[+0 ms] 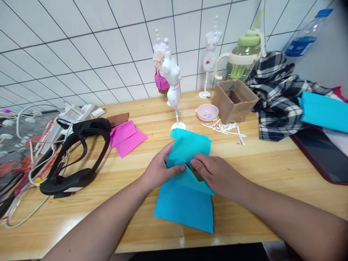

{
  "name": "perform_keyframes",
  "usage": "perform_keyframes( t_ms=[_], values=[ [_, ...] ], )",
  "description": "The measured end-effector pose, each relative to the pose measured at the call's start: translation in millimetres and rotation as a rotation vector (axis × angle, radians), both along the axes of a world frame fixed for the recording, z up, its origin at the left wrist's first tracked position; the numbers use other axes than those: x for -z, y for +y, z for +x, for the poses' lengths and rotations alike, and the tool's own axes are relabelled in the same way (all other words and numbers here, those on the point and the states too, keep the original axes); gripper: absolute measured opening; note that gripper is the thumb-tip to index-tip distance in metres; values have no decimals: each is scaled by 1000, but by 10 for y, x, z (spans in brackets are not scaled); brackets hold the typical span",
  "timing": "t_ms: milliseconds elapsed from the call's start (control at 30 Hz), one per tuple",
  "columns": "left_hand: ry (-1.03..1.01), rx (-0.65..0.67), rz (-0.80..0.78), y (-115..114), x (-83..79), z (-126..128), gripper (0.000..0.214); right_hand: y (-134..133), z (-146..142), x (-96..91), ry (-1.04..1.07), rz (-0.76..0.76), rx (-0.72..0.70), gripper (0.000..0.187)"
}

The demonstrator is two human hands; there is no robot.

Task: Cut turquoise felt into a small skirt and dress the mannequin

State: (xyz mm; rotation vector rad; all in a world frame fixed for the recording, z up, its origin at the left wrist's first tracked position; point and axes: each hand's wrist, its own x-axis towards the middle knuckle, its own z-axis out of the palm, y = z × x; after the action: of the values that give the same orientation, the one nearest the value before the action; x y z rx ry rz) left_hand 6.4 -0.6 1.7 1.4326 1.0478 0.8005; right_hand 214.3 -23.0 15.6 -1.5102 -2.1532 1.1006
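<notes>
A bright blue sheet [187, 208], paper or thin cloth, I cannot tell which, hangs folded between my hands over the table's front. My left hand [164, 168] grips its left side, thumb lying across the front and fingers behind. On the other side my right hand [210, 168] pinches the sheet near a slit-like gap, thumb and forefinger together. Inside that gap a dark brownish surface shows. Just beyond the blue sheet stands a white miniature dress form [172, 83] on a round base, bare of cloth.
At the left lie a black headset [78, 156], cables and pink pieces [129, 139]. Behind are another bare dress form [210, 54] and a dressed one [159, 61]. Right of centre are a pink dish [207, 112], cardboard box [235, 101], white scraps [225, 127], jug [241, 58] and phone [323, 152].
</notes>
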Motion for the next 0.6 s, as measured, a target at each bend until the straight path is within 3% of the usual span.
perform_keyframes(
  t_ms=[600],
  values=[
    [-20,10,4,1,25,1,86,0,-43,30,38,-26,-8,39]
  ],
)
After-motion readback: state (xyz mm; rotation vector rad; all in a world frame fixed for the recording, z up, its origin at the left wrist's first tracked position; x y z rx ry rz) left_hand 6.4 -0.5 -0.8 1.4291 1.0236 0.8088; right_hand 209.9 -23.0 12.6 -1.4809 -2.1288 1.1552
